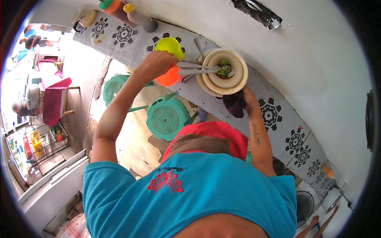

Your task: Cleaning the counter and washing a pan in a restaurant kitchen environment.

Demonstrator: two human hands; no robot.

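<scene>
At the narrow tiled counter, my left hand [157, 66] has its fingers closed at a yellow-green plastic cup [167, 44]. An orange plastic cup [167, 78] sits right below that hand; whether the fingers grip it too is hidden. My right hand [251, 100] holds a dark cloth [233, 105] against the near side of stacked cream bowls [243, 76]. Small green citrus fruits [223, 72], some cut, lie in the top bowl with a spoon's bowl. Metal cutlery handles [195, 71] stick out leftward from the stack toward my left hand.
Sauce bottles [138, 19] and a lidded container [86, 17] stand at the counter's far left. Green plastic stools [168, 117] are below the counter's edge. A white wall [297, 59] rises behind it. At lower right are a fan [304, 208] and another person's limbs [324, 223].
</scene>
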